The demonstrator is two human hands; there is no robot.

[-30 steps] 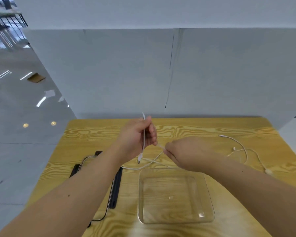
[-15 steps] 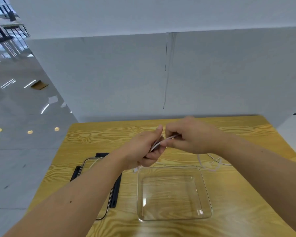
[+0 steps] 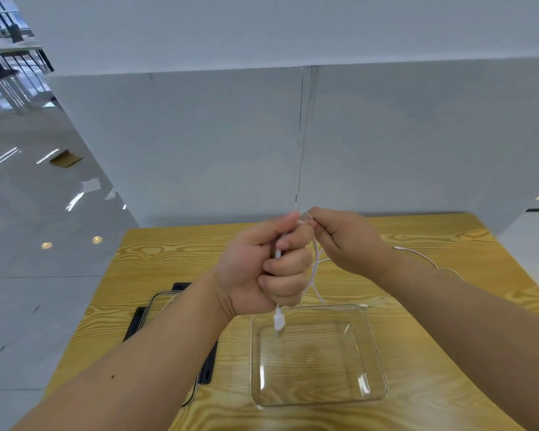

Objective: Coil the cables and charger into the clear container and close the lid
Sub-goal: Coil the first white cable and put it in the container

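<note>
White and limp, the cable (image 3: 315,265) is the thing in hand. I judge it light, soft and apt to spring out of its loops, so the hold belongs on the gathered turns, not on the plug (image 3: 278,321).

My left hand (image 3: 262,269) is raised above the worktop (image 3: 168,253), thumb uppermost, fingers clenched round the bundled strands. The plug hangs free beneath the fist, over the far left corner of the clear container (image 3: 377,346).

My right hand (image 3: 346,241) meets the left from the right side, its fingers pinching the cable at the top of the left fist. Loose strands drop between the two hands toward the worktop just beyond the clear container's far edge.

The clear container stands toward the worktop's near edge, the coil not yet laid in it. I judge it hard, smooth and probably breakable.

The lid (image 3: 165,298) lies to its left, partly hidden under my left forearm, not yet fitted. A second cable (image 3: 417,253) lies toward the right edge. The charger I cannot pick out.
</note>
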